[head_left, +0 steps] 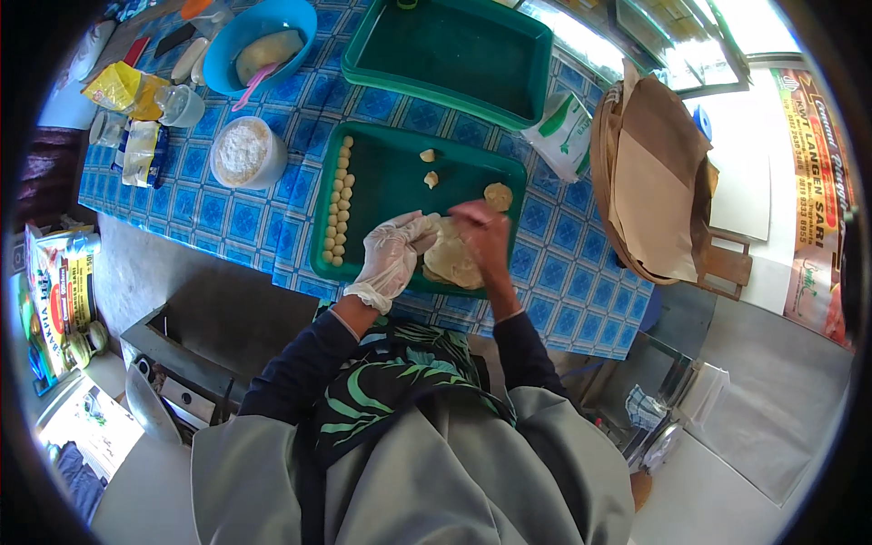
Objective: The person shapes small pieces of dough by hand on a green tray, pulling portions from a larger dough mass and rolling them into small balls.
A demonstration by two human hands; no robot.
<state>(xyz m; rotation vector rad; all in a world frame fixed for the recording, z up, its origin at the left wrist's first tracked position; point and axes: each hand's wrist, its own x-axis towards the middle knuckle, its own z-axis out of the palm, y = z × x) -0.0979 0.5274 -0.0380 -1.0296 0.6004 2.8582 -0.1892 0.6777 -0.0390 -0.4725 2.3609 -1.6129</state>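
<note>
A large, uneven mass of pale dough (pixel 451 259) lies at the near edge of a green tray (pixel 381 168). Beside its left side is my left hand (pixel 391 259) in a clear plastic glove, fingers curled together; whatever is in them is hidden. My bare right hand (pixel 488 238) is over the dough's right side, its fingers smeared by motion. Small dough balls (pixel 342 195) line the tray's left wall in a double row. Two loose dough bits, one of them a torn piece (pixel 431 180), lie toward the far side. A round, browner lump (pixel 498 196) sits near the right wall.
Beyond the tray are stacked green trays (pixel 445 113) and a blue basin (pixel 211 68) with dough and a pink utensil. A tub of white powder (pixel 272 166) stands left. At right are a white-green bag (pixel 560 136) and a round woven tray with brown paper (pixel 658 182).
</note>
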